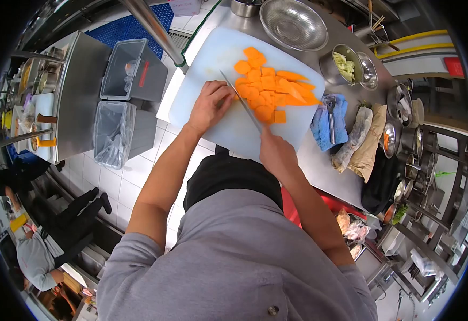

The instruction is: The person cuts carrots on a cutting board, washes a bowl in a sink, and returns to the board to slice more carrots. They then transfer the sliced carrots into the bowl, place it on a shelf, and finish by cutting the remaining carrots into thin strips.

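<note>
My right hand (277, 152) is closed around the handle of a kitchen knife (246, 107), whose blade slants up and left across a white cutting board (202, 59). Just left of the blade, my left hand (211, 104) rests on the board with its fingers curled and pressed together; a bit of orange shows at the fingertips, but what they hold is mostly hidden. Right of the blade lies a pile of cut carrot pieces (269, 83), some squarish and some long wedges.
A metal colander (294, 24) stands behind the board. To the right are a pot of cut greens (344, 65), a blue cloth (330, 120) with a peeler-like tool on it, and a brown paper bag (369, 142). Grey bins (132, 69) stand left; a person (36, 257) works farther off.
</note>
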{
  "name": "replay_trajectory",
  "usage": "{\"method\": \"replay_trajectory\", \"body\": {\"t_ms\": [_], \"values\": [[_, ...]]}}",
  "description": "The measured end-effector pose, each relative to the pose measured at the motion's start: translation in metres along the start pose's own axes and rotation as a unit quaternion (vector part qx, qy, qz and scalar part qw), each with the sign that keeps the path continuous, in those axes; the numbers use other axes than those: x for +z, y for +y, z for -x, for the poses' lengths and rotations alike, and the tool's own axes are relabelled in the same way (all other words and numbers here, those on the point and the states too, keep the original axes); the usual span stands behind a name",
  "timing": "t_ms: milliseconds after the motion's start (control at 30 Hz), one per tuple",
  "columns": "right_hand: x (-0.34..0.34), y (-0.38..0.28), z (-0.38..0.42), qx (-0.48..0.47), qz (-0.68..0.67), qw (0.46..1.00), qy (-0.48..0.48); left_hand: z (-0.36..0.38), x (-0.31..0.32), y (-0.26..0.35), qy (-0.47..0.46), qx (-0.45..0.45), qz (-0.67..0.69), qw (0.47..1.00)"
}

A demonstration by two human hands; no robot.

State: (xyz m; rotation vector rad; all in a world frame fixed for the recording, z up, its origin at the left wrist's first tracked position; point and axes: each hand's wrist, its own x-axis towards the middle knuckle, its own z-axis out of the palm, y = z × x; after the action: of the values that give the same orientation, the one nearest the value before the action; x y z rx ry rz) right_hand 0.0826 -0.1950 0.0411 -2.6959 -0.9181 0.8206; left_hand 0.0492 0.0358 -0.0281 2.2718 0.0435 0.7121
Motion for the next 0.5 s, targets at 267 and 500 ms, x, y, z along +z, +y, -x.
{"method": "replay_trajectory", "body": {"t_ms": [267,500], "values": [[-0.036,-0.021,0.025,-0.010,0.019,1.000,0.000,0.000,0.000,0.003,0.009,-0.011,-0.012,1.000],[-0.033,-0.012,0.037,-0.025,0.038,0.999,0.006,0.001,-0.001,0.002,0.008,-0.004,-0.008,1.000]]}}
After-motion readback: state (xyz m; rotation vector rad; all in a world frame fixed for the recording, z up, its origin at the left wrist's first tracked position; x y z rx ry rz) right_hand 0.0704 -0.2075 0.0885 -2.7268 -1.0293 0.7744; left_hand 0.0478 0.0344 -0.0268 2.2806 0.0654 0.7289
